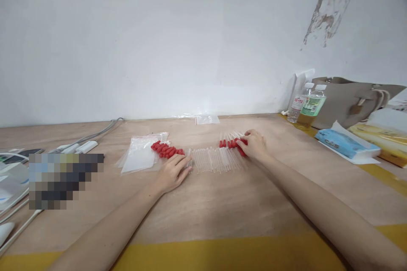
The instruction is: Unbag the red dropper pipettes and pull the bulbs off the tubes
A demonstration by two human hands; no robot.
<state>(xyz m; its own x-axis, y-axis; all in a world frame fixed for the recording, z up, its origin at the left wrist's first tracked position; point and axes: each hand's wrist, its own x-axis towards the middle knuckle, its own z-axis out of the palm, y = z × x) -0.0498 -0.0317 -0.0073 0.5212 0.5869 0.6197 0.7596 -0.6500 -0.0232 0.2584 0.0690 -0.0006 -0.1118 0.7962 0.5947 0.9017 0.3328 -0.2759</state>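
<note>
A row of clear thin tubes lies side by side on the wooden table. My left hand rests at the row's left end, fingers apart and fingertips touching the nearest tubes. Just beyond that hand is a pile of red caps, partly over a stack of clear plastic bags. Behind the row's right end lie several red-capped tubes, pointing away from me. My right hand is bent over the rightmost of these, its fingers closed on a red cap; the fingertips partly hide it.
A clear bag lies near the wall. At right stand two bottles, a grey handbag, a blue tissue pack and a yellow pack. Cables and white adapters occupy the left, beside a blurred-out item.
</note>
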